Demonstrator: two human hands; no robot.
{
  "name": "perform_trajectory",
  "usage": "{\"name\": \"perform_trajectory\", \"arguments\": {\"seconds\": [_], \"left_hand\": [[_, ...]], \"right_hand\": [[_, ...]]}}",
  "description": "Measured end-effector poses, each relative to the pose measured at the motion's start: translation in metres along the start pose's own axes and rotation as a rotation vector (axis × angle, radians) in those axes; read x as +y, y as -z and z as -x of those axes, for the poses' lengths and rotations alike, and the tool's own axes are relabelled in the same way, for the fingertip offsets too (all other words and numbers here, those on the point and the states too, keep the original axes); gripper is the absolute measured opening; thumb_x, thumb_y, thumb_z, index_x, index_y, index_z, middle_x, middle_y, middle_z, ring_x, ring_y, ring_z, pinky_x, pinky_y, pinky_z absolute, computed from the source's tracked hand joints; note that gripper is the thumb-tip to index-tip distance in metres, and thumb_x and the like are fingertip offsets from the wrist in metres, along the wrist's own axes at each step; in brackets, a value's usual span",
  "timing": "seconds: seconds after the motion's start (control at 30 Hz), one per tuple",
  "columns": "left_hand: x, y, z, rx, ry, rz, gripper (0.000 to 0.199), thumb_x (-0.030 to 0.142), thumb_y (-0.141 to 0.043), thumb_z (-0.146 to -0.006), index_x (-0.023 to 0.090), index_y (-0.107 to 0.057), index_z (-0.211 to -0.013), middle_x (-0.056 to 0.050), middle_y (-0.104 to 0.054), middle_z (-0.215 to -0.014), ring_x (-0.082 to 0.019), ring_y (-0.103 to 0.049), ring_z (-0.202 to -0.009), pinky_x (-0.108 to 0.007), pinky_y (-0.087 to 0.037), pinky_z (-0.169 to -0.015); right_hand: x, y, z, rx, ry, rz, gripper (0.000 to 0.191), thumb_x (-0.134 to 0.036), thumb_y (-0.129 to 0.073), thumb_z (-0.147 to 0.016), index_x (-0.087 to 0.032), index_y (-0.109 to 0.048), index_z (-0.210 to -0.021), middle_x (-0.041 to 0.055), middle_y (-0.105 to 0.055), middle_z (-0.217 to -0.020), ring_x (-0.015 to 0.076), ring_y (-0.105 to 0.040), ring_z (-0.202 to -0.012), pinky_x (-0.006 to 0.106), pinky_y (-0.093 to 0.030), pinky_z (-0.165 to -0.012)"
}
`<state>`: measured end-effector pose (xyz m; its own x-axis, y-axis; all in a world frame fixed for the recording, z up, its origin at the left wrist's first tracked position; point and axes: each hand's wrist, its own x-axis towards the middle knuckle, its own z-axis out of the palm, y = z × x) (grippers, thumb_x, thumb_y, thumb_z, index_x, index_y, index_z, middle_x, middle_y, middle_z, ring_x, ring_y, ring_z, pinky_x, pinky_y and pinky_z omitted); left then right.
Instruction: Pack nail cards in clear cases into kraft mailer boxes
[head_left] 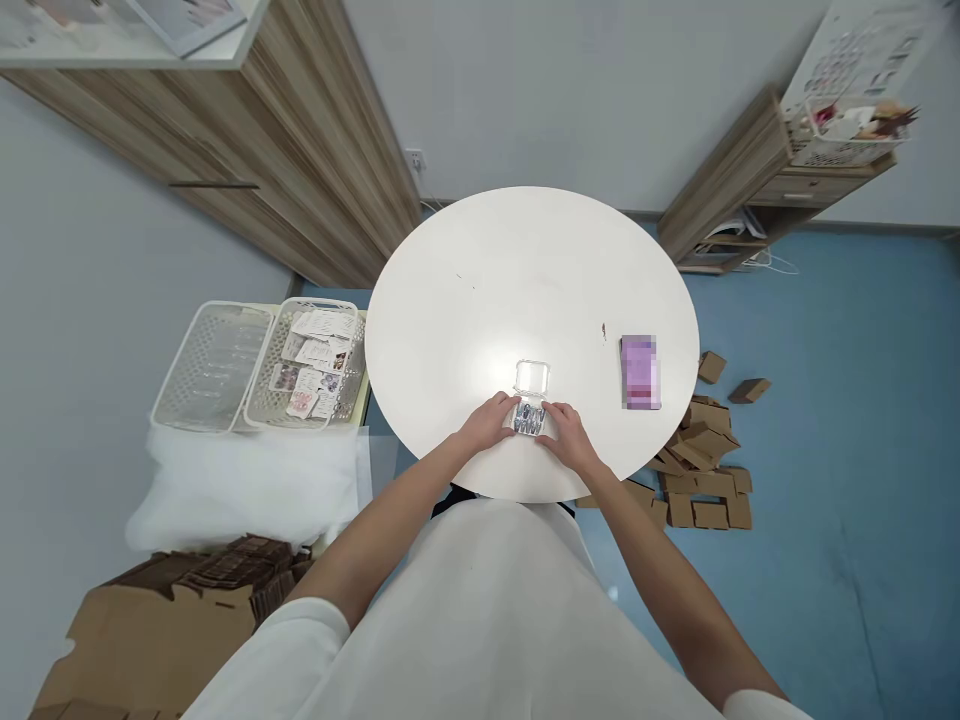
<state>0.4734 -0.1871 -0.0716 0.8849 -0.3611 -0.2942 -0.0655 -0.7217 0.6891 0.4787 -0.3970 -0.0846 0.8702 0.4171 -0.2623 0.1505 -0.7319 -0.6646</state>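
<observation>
A small transparent plastic case (532, 379) lies on the round white table with its lid tipped back, away from me. In its near half sits a set of press-on nails (529, 418), dark and silvery, arranged in rows. My left hand (489, 420) grips the left edge of the case between thumb and fingers. On the opposite edge, my right hand (568, 434) has its thumb and fingers closed in the same way. The fingertips hide parts of the case's sides.
The white table (525, 260) bears a purple pixelated item (640, 372) at right. Left of it stand a basket with nail cards (304, 365) and a basket with transparent cases (214, 365). Small brown boxes (705, 440) lie on the floor at right; flattened cardboard (165, 640) is at lower left.
</observation>
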Motion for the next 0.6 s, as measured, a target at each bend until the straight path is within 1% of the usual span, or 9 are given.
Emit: {"name": "perform_trajectory", "arguments": {"seconds": [0.13, 0.27, 0.4, 0.6], "left_hand": [[-0.002, -0.005, -0.011, -0.006, 0.054, -0.045, 0.06, 0.019, -0.062, -0.069, 0.024, -0.037, -0.123, -0.005, -0.046, -0.105, -0.02, -0.051, -0.091, -0.031, -0.044, -0.073], [-0.004, -0.008, -0.014, -0.017, 0.099, -0.063, 0.06, 0.018, -0.062, -0.069, 0.024, -0.036, -0.123, -0.006, -0.045, -0.106, -0.02, -0.051, -0.092, -0.031, -0.044, -0.072], [-0.004, -0.01, -0.012, -0.029, 0.135, -0.039, 0.062, 0.016, -0.061, -0.069, 0.025, -0.035, -0.124, -0.005, -0.045, -0.107, -0.019, -0.052, -0.091, -0.03, -0.044, -0.071], [-0.004, -0.014, -0.012, -0.002, 0.144, -0.007, 0.064, 0.013, -0.059, -0.069, 0.026, -0.033, -0.126, -0.006, -0.044, -0.108, -0.018, -0.053, -0.089, -0.031, -0.045, -0.073]], "right_hand": [[0.01, 0.002, -0.014, -0.072, -0.002, 0.003, 0.061, -0.029, -0.058, -0.072, -0.026, -0.033, -0.128, 0.0063, -0.044, -0.116, 0.0213, -0.044, -0.108, 0.036, -0.041, -0.087], [0.012, 0.001, -0.023, -0.12, 0.007, 0.072, 0.063, -0.028, -0.059, -0.071, -0.026, -0.033, -0.128, 0.0063, -0.046, -0.115, 0.0209, -0.05, -0.099, 0.034, -0.045, -0.075], [0.012, 0.0, -0.025, -0.124, 0.042, 0.138, 0.062, -0.028, -0.06, -0.071, -0.025, -0.035, -0.127, 0.0072, -0.047, -0.114, 0.021, -0.053, -0.094, 0.032, -0.046, -0.069], [0.014, -0.002, -0.026, -0.104, 0.059, 0.169, 0.062, -0.031, -0.061, -0.071, -0.025, -0.035, -0.127, 0.0076, -0.049, -0.112, 0.0213, -0.053, -0.092, 0.031, -0.046, -0.064]]}}
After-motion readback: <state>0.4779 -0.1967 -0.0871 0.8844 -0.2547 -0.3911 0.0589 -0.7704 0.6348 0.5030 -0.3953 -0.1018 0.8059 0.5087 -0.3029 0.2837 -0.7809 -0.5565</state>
